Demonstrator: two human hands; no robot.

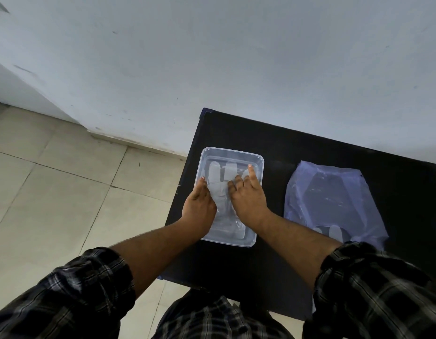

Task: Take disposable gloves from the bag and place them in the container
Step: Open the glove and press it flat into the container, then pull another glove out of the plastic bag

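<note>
Pale beige floor tiles (53,192) fill the left of the frame beneath a white painted wall (212,57). At centre, a clear rectangular plastic container (257,165) sits on the left part of a black tabletop (273,265). Inside it lies a translucent, whitish disposable glove (218,189), flat, its fingers pointing toward the wall and its cuff crumpled at the container's near end. The person's left hand (198,206) presses down on the glove's left edge, fingers loosely curled, clasping nothing. The right hand (248,199) rests on the glove's right side, index finger stretched out and the others bent, likewise gripping nothing. Further right lies a flattened pale-purple plastic bag (334,199), apart from the container, with more whitish glove fingers (334,232) showing at its near edge. Dark plaid sleeves (383,289) cross the bottom.
</note>
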